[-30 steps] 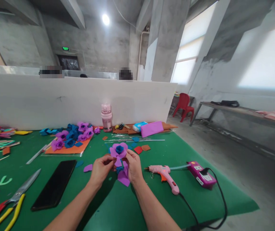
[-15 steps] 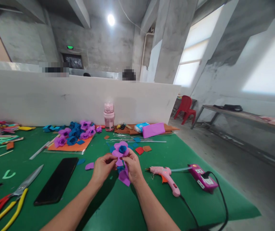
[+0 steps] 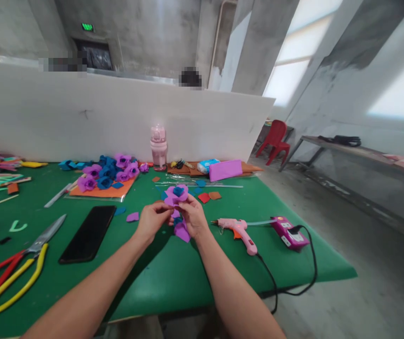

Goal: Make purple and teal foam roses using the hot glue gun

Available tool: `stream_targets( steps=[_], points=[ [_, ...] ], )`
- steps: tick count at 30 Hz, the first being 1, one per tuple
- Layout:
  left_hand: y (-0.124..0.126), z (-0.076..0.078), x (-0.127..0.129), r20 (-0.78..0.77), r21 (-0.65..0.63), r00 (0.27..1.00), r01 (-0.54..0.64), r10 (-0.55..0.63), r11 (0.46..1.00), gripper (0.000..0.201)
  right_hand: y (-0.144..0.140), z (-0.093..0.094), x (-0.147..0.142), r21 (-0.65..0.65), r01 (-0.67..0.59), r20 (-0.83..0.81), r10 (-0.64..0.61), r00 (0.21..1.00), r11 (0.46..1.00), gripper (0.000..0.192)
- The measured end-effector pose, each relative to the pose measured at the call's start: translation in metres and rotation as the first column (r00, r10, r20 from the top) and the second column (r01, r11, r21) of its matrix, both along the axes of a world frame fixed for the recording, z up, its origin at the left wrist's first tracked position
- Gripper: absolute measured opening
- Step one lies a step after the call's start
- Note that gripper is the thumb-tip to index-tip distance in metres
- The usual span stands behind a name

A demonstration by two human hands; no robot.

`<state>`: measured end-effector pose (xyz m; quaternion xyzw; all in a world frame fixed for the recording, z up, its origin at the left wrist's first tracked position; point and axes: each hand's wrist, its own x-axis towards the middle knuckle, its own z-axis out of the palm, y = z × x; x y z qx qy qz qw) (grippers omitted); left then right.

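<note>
Both hands on a purple foam flower

Left hand [image 3: 151, 220] and right hand [image 3: 194, 217] pinch the purple flower [image 3: 176, 194] with fingers closed, above the desk [image 3: 159, 278] middle; glue gun [image 3: 238, 229] lies near its right edge.

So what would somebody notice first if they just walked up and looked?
Probably the purple flower with a blue middle, held up between the left hand and right hand over the green table. Next, the heap of purple and blue flowers on an orange sheet further back on the left. Then the pink glue gun lying just right of the hands, and the big scissors with red and yellow handles near the left edge.
</note>
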<state>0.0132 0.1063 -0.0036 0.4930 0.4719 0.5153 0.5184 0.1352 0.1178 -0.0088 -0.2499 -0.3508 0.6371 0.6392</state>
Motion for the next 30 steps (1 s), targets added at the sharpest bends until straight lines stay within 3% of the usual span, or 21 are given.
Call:
stream_targets(
  steps=[5,11,15,20,30],
  points=[
    [0.000,0.001,0.002,0.062,-0.043,0.998,0.006,-0.004,0.999,0.026,0.001,-0.003,-0.002,0.028,-0.011,0.014,0.011,1.000,1.000,0.026],
    [-0.002,0.003,0.004,0.049,-0.036,0.998,0.034,-0.032,0.999,0.026,0.003,-0.006,-0.005,0.101,0.046,0.113,-0.057,0.992,0.994,0.026],
    [0.000,0.009,-0.002,0.013,-0.069,0.997,0.077,-0.076,0.995,0.034,0.004,-0.004,-0.001,0.075,0.072,0.114,-0.081,0.990,0.995,0.022],
    [0.009,0.014,-0.016,0.141,-0.055,0.989,-0.032,0.040,0.998,0.034,0.001,-0.001,0.001,-0.073,-0.032,0.040,0.035,0.999,0.997,0.029],
    [0.012,0.012,-0.018,0.274,-0.163,0.962,0.028,0.018,0.986,0.032,-0.004,-0.003,-0.002,-0.111,-0.139,0.061,0.146,0.987,0.984,0.028]
  ],
)
